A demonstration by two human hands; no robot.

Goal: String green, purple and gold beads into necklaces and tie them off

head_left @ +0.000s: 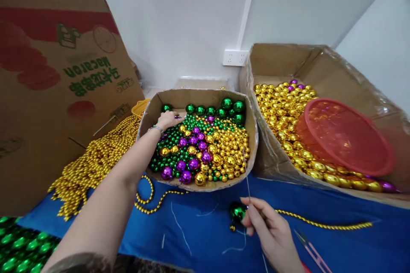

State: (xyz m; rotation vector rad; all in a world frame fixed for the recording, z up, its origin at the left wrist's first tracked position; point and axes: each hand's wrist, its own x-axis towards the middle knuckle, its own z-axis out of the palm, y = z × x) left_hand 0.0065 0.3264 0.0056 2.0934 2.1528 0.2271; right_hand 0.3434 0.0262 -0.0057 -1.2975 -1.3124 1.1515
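Note:
My left hand (168, 120) reaches into the far left of a cardboard box (253, 153) of loose beads. Its thumb and fingers are apart, touching the small green beads (169, 138), near a purple one; some fingertips are hidden. Low over the blue cloth, my right hand (269, 232) pinches a long thin needle (246, 175) that points up toward the box. A large green bead (237, 212) with a small gold bead (232, 227) under it sits beside those fingertips. White thread (245, 239) trails below.
Gold bead strands (99, 158) are heaped at left by a tall carton (64, 94). A right-hand box (278, 47) holds gold beads and a red basket (349, 136). Pink-handled tweezers (312, 249), a gold strand (326, 224) and thread scraps (181, 226) lie on the blue cloth (147, 239).

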